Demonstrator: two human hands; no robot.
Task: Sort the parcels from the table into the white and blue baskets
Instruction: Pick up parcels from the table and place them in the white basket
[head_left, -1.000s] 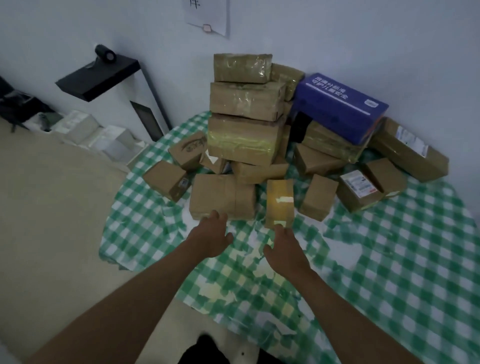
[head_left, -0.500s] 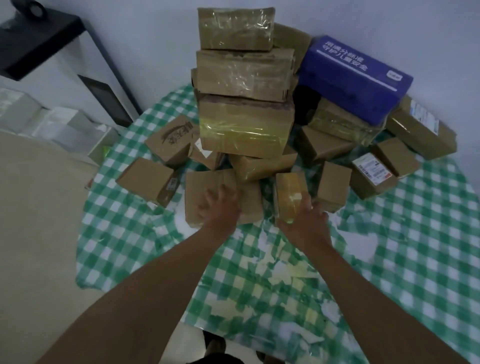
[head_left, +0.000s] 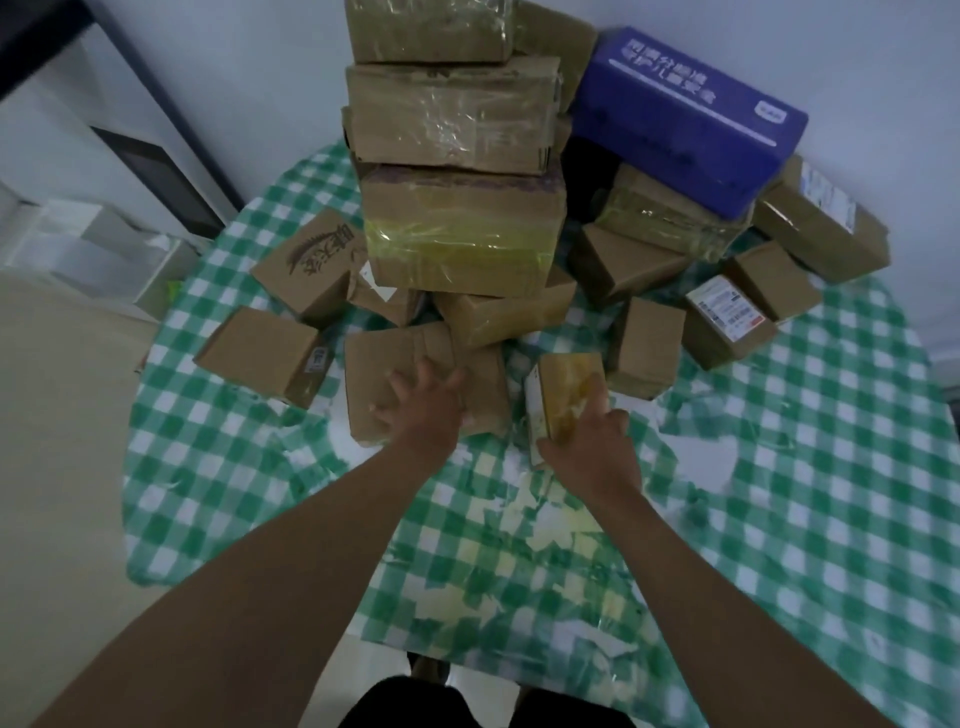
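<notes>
At 6 o'clock of the pile, the left hand (head_left: 423, 402) spreads flat on a stiff cardboard parcel (head_left: 421, 387) while the right hand (head_left: 589, 441) curls round a small, probably light yellow-taped parcel (head_left: 563, 397), best gripped across its 2 long sides.

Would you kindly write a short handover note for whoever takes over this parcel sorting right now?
Left hand: fingers spread on top of the flat brown parcel at the front of the pile, not clearly gripping.
Right hand: grips the small yellow-taped parcel, tilted up at its near end.
All other parcels sit on the checked table; a tall stack stands just behind, with the blue box leaning beside it.
Done: nothing visibly sorted. No basket is in view.
Left: practically the whole pile.
</notes>
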